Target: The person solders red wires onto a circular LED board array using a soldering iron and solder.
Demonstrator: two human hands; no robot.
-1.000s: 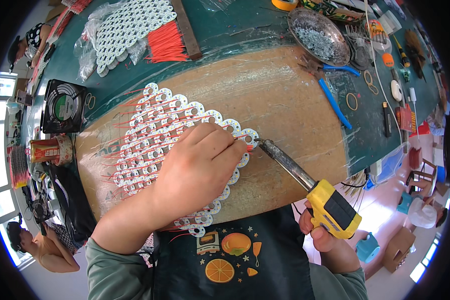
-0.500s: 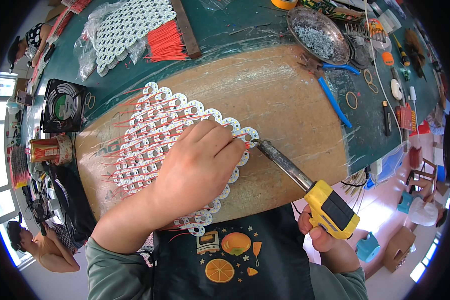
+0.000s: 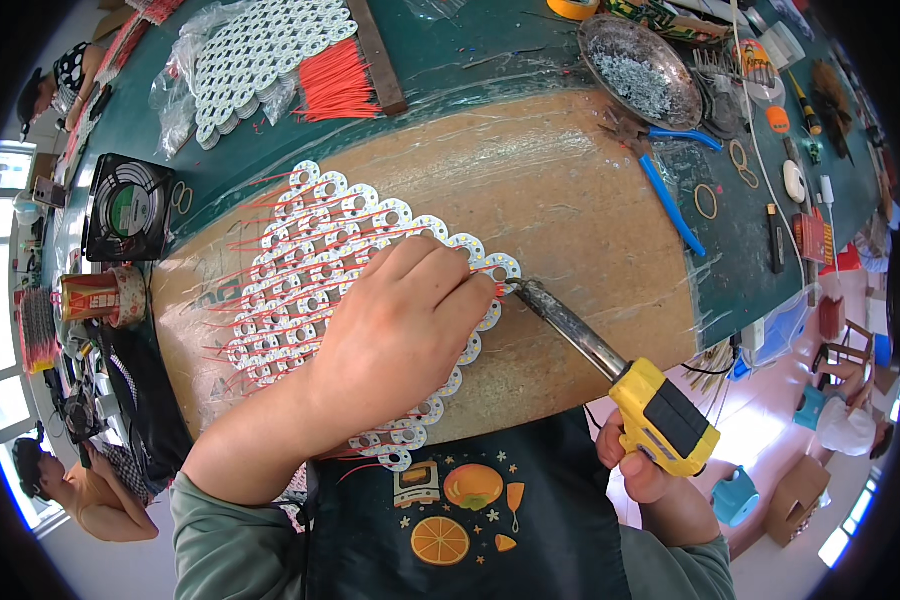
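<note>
A sheet of joined round white LED boards [image 3: 315,255] lies on a brown board [image 3: 560,180], with red wires running across it and sticking out at its left side. My left hand [image 3: 405,320] rests over the sheet, its fingers pinched on a red wire [image 3: 499,290] at the rightmost round board [image 3: 505,262]. That wire mostly disappears under the fingers. My right hand [image 3: 635,465] is wrapped round the yellow handle of a soldering iron [image 3: 660,415]. The iron's dark tip touches or nearly touches the edge of that same round board, just beside my left fingertips.
Blue-handled pliers [image 3: 667,200] and a metal dish of grey bits [image 3: 635,70] sit at the back right. Far left, a black fan [image 3: 128,210] stands near a tin [image 3: 95,298]. More LED boards [image 3: 260,60] and a bundle of red wires [image 3: 335,85] lie behind. Other people sit on both sides.
</note>
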